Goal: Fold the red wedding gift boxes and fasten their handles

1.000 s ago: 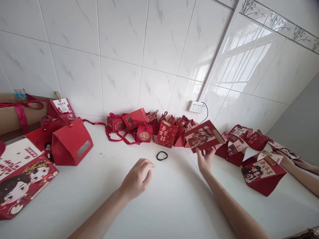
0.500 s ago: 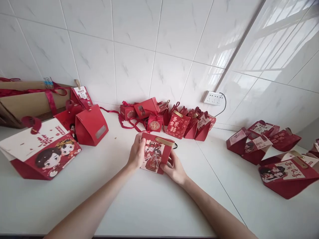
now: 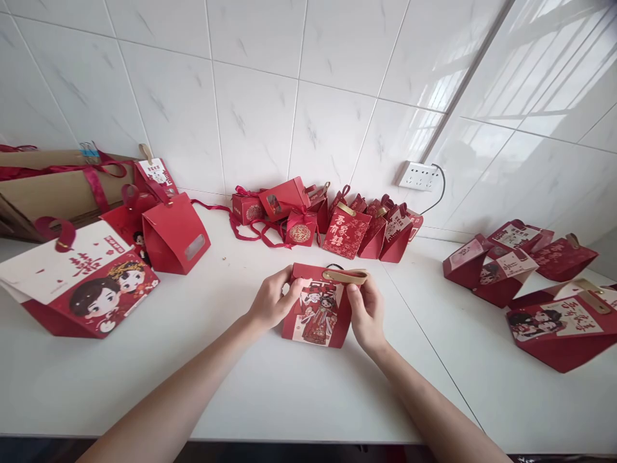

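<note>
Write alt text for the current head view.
A left hand and right hand hold a red, cartoon-printed gift box with a gold strap at a white table. More red gift boxes sit behind and to both sides.

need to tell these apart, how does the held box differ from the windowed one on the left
The held box shows printed figures; the windowed box looks plain. The held box has a gold strap; the windowed box, a red strap. The left hand and right hand grip the held box; the windowed box stands on the table. Both are red.
</note>
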Available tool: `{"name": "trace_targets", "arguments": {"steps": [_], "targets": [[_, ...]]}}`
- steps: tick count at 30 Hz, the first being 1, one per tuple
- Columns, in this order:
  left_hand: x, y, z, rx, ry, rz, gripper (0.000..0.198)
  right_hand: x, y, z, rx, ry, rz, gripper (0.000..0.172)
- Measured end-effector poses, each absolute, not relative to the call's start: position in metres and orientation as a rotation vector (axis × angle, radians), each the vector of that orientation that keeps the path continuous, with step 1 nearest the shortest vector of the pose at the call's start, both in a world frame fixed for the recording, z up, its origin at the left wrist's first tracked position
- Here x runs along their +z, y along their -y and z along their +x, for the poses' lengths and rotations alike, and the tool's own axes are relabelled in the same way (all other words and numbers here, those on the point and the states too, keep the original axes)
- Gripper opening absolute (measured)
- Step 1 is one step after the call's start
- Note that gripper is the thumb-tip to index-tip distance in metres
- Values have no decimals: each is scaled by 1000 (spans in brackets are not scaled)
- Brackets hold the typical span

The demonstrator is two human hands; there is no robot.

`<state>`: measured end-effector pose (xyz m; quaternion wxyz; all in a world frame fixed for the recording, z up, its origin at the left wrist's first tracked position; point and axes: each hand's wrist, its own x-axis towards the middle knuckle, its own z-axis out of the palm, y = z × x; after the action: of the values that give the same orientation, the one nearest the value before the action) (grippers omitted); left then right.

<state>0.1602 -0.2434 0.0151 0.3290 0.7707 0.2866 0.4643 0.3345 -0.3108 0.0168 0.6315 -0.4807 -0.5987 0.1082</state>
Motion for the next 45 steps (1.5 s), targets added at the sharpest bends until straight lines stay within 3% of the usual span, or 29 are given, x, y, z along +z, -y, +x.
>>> {"name": "trace_targets", "arguments": {"steps": [24, 31, 34, 38, 45], "targets": [[16, 254, 164, 1199, -639, 2111, 27, 29, 322, 329, -51, 1420, -931, 14], [17, 260, 167, 1217, -567, 2111, 26, 36, 322, 330, -2, 1340, -950, 12], [15, 259, 170, 1375, -446, 2072, 10, 37, 322, 328, 25, 1397, -937, 11], [14, 259, 174, 1749, -130, 2079, 46, 36, 324, 327, 72, 1474, -925, 12], [34, 267, 169, 1853, -106, 2317, 25, 31, 324, 320, 91, 1515, -853, 12]]}}
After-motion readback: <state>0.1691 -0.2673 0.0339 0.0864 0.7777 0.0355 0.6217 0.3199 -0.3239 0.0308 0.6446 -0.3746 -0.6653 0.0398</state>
